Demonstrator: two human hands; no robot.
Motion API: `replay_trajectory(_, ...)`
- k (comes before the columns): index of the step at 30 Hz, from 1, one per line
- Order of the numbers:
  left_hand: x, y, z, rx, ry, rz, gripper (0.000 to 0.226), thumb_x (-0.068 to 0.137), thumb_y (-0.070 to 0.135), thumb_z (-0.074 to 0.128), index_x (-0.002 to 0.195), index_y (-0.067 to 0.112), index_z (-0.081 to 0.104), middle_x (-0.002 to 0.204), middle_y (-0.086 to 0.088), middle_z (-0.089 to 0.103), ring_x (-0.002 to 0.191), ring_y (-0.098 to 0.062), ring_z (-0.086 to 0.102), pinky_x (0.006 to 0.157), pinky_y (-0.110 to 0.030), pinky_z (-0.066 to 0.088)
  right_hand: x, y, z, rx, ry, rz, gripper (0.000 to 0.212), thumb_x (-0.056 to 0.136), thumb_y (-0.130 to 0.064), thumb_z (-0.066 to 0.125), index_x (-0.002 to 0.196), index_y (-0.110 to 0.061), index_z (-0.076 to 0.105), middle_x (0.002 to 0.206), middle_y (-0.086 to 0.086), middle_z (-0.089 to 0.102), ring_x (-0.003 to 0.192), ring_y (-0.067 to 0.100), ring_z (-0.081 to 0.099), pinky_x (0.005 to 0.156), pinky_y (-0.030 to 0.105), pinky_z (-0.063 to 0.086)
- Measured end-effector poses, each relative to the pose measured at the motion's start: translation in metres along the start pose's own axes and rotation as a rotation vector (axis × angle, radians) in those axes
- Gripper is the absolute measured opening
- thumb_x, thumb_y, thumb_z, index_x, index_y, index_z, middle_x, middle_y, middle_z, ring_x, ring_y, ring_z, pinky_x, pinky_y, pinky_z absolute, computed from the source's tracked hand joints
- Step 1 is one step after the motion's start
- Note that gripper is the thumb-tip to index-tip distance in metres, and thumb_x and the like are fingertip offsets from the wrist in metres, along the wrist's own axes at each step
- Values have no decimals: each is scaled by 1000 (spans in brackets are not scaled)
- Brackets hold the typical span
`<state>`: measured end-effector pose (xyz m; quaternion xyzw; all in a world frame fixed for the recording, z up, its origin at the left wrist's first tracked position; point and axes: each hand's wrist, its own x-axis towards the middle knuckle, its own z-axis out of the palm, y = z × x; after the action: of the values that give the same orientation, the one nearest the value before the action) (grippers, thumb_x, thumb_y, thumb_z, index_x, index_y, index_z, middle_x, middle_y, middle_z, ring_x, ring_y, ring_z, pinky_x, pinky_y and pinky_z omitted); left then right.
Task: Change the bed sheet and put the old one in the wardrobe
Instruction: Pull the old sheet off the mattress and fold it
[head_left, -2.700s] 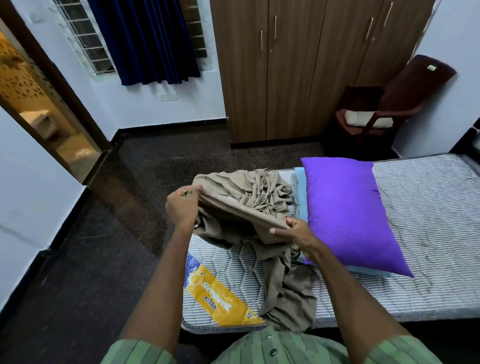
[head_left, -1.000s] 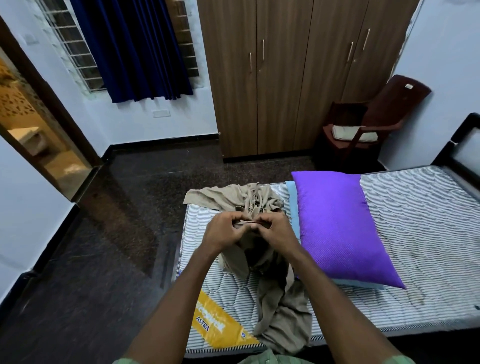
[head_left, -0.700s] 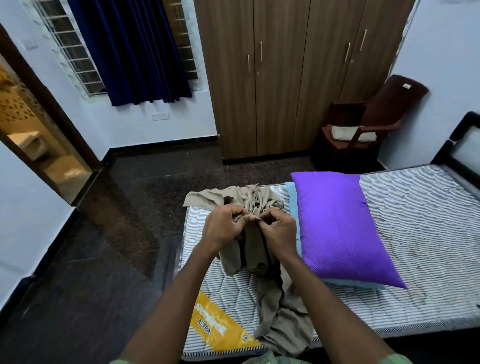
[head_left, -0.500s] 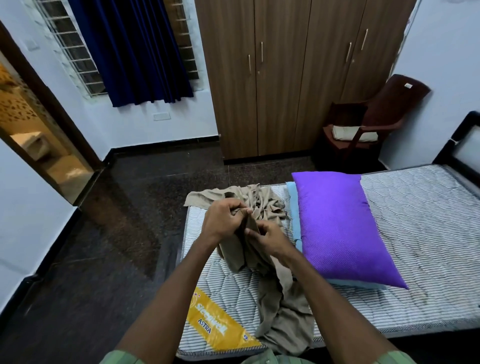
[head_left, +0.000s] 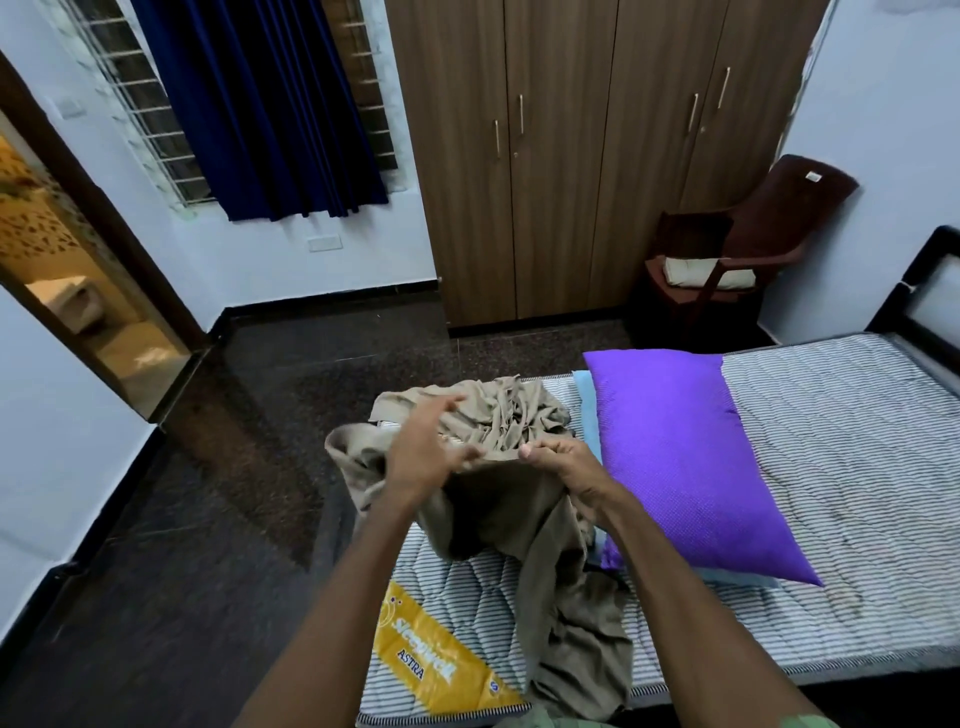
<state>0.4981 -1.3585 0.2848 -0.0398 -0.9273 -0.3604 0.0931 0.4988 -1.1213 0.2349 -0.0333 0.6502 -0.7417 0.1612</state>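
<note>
A crumpled tan bed sheet (head_left: 498, 514) lies at the left end of the bare striped mattress (head_left: 831, 467). Part of it trails over the near edge. My left hand (head_left: 423, 454) and my right hand (head_left: 569, 467) each grip its upper edge, a short way apart, and lift a fold off the mattress. The left hand is blurred. A loose flap (head_left: 353, 452) hangs out to the left of it. The brown wardrobe (head_left: 571, 156) stands across the floor with all its doors closed.
A purple pillow (head_left: 675, 457) lies on a light blue cloth (head_left: 584, 405) just right of the sheet. A brown chair (head_left: 753, 223) with a folded white cloth stands beside the wardrobe. An open doorway (head_left: 67, 291) is at the left, and dark floor (head_left: 208, 519) lies between.
My hands, pressed together on the sheet a second ago, have drawn apart along its edge. A fold has been lifted and a flap now hangs out to the left.
</note>
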Motion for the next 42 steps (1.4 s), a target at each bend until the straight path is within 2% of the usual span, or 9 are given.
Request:
replay_trajectory(5, -7, 20, 23, -412, -349, 158, 47, 80, 18, 89, 124, 14, 71, 113, 3, 75, 107, -3, 68, 88, -19, 50, 7, -20, 23, -211, -88, -203, 12, 94, 0, 68, 99, -3, 79, 102, 10, 79, 97, 14, 72, 88, 23, 54)
replay_trajectory(10, 5, 5, 21, -119, -384, 113, 23, 87, 43, 80, 94, 21, 77, 73, 0, 69, 65, -3, 52, 62, -34, 45, 9, -18, 24, -178, 31, -249, 11, 89, -21, 77, 93, -11, 75, 80, 14, 67, 74, 22, 55, 68, 32, 44)
replay_trajectory(13, 4, 10, 17, -156, -361, 98, 21, 87, 34, 82, 73, 22, 71, 59, 18, 56, 57, 4, 44, 56, -21, 33, 13, -15, 25, -282, 66, -290, 7, 86, -21, 79, 86, -20, 72, 75, 2, 65, 69, 17, 50, 63, 30, 41)
replay_trajectory(19, 5, 7, 18, -196, -262, 101, 20, 88, 31, 80, 72, 31, 69, 67, 14, 63, 64, 6, 50, 60, -20, 39, 11, -10, 20, -353, 184, -341, 11, 83, -21, 83, 84, -11, 79, 88, 4, 77, 86, 19, 73, 84, 42, 58)
replay_trajectory(24, 10, 8, 9, -180, -272, 90, 16, 92, 28, 75, 78, 35, 76, 79, 10, 76, 74, 3, 63, 71, -27, 49, 9, -11, 26, -89, 26, -189, 11, 90, -14, 80, 90, -5, 74, 84, 2, 73, 80, 10, 65, 72, 21, 53)
replay_trajectory(28, 25, -13, -20, -68, 140, -62, 17, 95, 24, 66, 93, 28, 82, 87, 6, 78, 83, -11, 71, 73, -30, 53, -5, 1, 14, -31, -159, 52, 13, 85, -16, 83, 84, -14, 70, 82, 0, 67, 76, 11, 61, 67, 19, 50)
replay_trajectory(33, 22, -40, -50, -102, 638, -556, 20, 96, 38, 67, 102, 22, 78, 103, -6, 74, 96, -25, 68, 77, -29, 44, -4, 10, -26, -144, 133, 15, 54, 48, -41, 100, 80, -9, 70, 86, 9, 69, 80, 22, 59, 70, 31, 46)
replay_trajectory(39, -5, -1, 15, -59, -47, 87, 59, 81, 31, 85, 134, 38, 60, 132, 16, 59, 118, -1, 54, 95, -11, 42, 5, -16, -9, -221, -34, -33, 21, 77, -11, 86, 94, -7, 76, 89, 6, 72, 86, 15, 65, 82, 35, 49)
replay_trajectory(42, -5, 15, 42, -153, -337, 176, 51, 84, 30, 84, 132, 28, 67, 126, 11, 70, 115, -3, 62, 98, -23, 51, 7, -18, 12, -292, -113, -119, 25, 80, 12, 73, 100, -3, 77, 98, 5, 76, 92, 7, 68, 88, 24, 53)
